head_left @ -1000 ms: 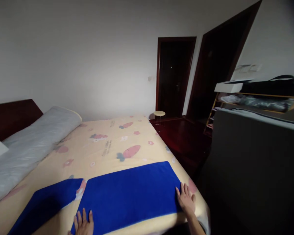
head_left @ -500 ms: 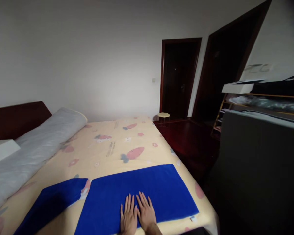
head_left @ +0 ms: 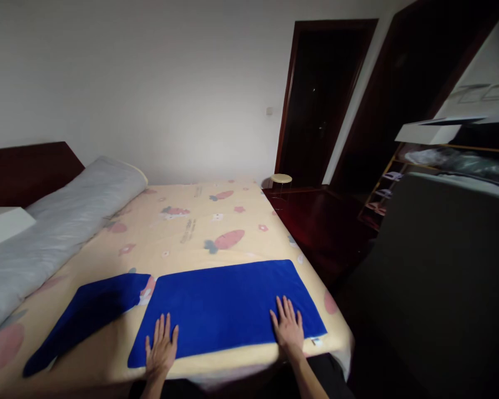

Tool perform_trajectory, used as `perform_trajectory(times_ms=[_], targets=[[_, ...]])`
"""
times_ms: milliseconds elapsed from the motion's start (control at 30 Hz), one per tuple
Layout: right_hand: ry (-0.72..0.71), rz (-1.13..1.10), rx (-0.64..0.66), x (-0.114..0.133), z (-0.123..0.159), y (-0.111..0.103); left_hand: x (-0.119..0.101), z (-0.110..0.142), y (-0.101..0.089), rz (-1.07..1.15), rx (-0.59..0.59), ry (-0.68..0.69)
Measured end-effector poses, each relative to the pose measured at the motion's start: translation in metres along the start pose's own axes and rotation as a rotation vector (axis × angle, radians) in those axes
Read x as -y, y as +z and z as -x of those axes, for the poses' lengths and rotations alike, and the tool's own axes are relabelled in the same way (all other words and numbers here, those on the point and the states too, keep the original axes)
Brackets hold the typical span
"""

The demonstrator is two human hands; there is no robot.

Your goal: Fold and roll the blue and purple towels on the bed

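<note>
A blue towel lies spread flat on the bed, close to its near edge, with a small tag at its near right corner. My left hand rests palm down on the towel's near left part, fingers stretched out. Toward the near right corner, my right hand also lies flat, its fingers spread. Neither hand grips anything. To the left, a second blue cloth lies crumpled in shadow, apart from the towel by a narrow strip of patterned sheet.
The bed sheet is cream with carrot prints. A grey bedding roll lies by the headboard, near a white box. Past the bed stands a round stool. A dark panel and a shelf rack stand at right.
My hands have moved apart from the towel's middle, the left one leftward and the right one rightward. The view has tilted down. The towel still lies flat.
</note>
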State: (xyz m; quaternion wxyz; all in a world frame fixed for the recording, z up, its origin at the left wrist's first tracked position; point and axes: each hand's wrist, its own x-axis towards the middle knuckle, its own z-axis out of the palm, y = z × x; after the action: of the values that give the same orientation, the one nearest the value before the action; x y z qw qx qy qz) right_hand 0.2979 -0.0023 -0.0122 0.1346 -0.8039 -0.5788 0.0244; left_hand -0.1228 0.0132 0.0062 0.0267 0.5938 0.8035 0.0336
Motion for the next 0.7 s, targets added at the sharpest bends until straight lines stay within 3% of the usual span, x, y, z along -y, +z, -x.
perform_trajectory(times_ms=[100, 200, 267, 333, 433, 500, 567, 633, 700], targets=[[0.157, 0.02, -0.056, -0.048, -0.004, -0.002, 0.032, -0.002, 0.005, -0.007, -0.049, -0.116], [0.239, -0.008, -0.095, -0.086, -0.004, -0.001, 0.045, -0.002, 0.009, -0.013, -0.092, -0.174], [0.269, -0.037, -0.112, -0.099, -0.005, 0.0, 0.046, -0.005, 0.008, -0.019, -0.097, -0.194], [0.317, -0.043, -0.135, -0.095, -0.011, -0.001, 0.041, -0.01, 0.004, -0.017, -0.096, -0.217], [0.255, -0.038, -0.172, -0.055, -0.023, -0.009, 0.011, -0.017, -0.007, -0.022, -0.129, -0.147], [0.014, -0.075, -0.125, -0.009, -0.026, -0.015, -0.027, -0.016, -0.013, -0.04, -0.155, 0.004], [-0.275, -0.157, 0.003, 0.044, -0.022, -0.017, -0.075, -0.009, -0.015, -0.038, -0.144, 0.16], [-0.461, -0.235, 0.101, 0.09, -0.014, -0.01, -0.122, 0.001, -0.011, 0.009, -0.081, 0.345], [-0.591, -0.281, 0.162, 0.118, -0.009, 0.003, -0.155, 0.009, -0.002, 0.061, 0.011, 0.487]])
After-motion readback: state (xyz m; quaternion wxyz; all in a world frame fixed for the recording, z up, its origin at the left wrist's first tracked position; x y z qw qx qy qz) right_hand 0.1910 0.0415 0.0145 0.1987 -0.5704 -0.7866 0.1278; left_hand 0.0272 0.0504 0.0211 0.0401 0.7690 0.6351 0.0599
